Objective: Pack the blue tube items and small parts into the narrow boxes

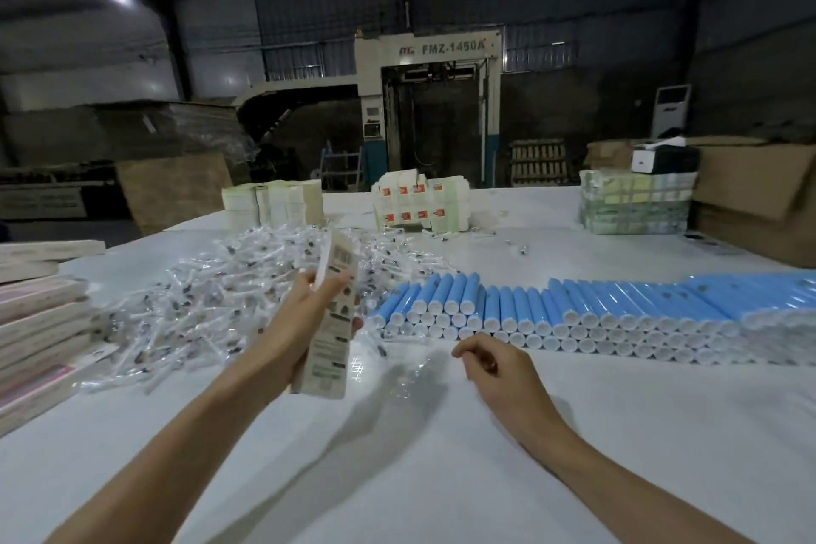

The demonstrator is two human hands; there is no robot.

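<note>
Left hand (309, 305): grips box (329, 362), upright, top flap end up, raised off table (397, 477).
Right hand (490, 367): fingers loosely curled, nothing seen in it, hovers low over table.
Tubes (574, 309): blue, white caps, stacked in rows just beyond right hand.
Parts (212, 292): clear-wrapped heap beyond and left of left hand.
Step, by my reading: box in hand, filling not begun.
Next move calls for: right hand forward to nearest tube, one pulled from stack, slid into box's open end; a part after.
</note>
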